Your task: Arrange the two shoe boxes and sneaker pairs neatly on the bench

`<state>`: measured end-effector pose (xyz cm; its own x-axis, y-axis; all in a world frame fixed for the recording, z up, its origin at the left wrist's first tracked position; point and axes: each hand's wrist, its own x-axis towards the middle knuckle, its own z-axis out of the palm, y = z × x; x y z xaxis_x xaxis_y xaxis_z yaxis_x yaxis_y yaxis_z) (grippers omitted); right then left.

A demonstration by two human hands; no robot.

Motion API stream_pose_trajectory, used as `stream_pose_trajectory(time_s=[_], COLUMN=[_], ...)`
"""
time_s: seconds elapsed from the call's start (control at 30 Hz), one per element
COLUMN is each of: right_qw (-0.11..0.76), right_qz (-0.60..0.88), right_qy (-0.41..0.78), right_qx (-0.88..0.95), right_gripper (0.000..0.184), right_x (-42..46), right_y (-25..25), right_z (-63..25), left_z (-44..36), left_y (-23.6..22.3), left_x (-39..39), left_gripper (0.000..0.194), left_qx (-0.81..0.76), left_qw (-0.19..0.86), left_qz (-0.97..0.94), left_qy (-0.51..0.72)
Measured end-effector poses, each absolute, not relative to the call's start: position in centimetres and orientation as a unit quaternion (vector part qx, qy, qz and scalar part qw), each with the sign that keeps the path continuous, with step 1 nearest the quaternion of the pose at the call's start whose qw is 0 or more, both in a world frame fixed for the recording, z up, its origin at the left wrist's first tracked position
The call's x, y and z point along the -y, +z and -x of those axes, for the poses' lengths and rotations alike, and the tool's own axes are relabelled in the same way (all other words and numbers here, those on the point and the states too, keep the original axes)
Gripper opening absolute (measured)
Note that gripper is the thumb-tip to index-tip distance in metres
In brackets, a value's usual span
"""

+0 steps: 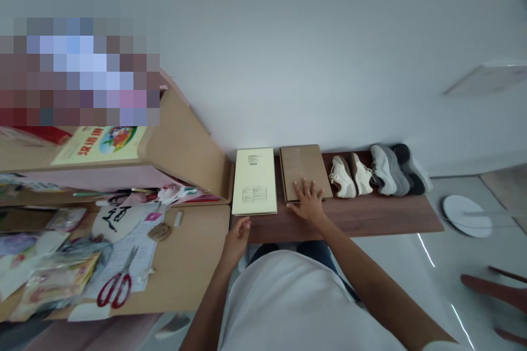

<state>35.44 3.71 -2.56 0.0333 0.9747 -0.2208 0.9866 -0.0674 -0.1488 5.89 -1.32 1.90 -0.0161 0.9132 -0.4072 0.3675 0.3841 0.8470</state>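
My right hand [308,204] lies with fingers spread on the front part of a brown cardboard box [300,167]. Just in front of a pale cream box [255,178] with small printed text is my left hand [239,238], its fingers curled in and nothing visible in them. Both boxes sit side by side on a dark wooden bench [349,218] against the wall, a narrow gap between them. To the right of the brown box stand white shoes [343,178], then grey and black shoes [395,171].
At left, a desk [189,263] holds red-handled scissors [117,285], papers, plastic packets and a round brown item [160,231]. Its shelf [185,142] rises beside the cream box. A round white object [467,215] is on the floor at right, near reddish-brown furniture legs [494,290].
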Motion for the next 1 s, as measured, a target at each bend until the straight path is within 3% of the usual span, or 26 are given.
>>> stream_pose_trajectory(time_s=[0.33, 0.57, 0.67, 0.77, 0.9, 1.0], right_qw=[0.066, 0.023, -0.040, -0.159, -0.312, -0.370], right_qz=[-0.755, -0.752, -0.760, -0.741, -0.671, -0.675], right_qy=[-0.104, -0.100, -0.106, -0.127, -0.226, -0.322], right_qx=[-0.644, -0.651, -0.640, -0.640, -0.633, -0.552], right_gripper=[0.078, 0.076, 0.079, 0.080, 0.076, 0.076], right_x=[-0.8, -1.4, -1.2, -1.1, -2.4, -4.2], right_y=[-4.2, -3.8, -2.8, -1.6, -0.6, -0.9], right_z=[-36.0, -37.1, -36.2, -33.5, -28.7, -26.1], left_z=[-4.7, -4.2, -3.7, -3.4, -2.9, -2.2], left_y=[2.1, 1.4, 1.0, 1.1, 1.3, 1.2], left_x=[0.2, 1.7, 1.8, 1.0, -1.1, -3.1], left_gripper=[0.037, 0.032, 0.026, 0.029, 0.039, 0.045], left_qx=[-0.643, -0.644, -0.651, -0.657, -0.677, -0.680], left_qw=[0.521, 0.539, 0.520, 0.487, 0.450, 0.429], left_qz=[-0.490, -0.481, -0.487, -0.487, -0.457, -0.464], left_qy=[0.275, 0.252, 0.263, 0.306, 0.361, 0.372])
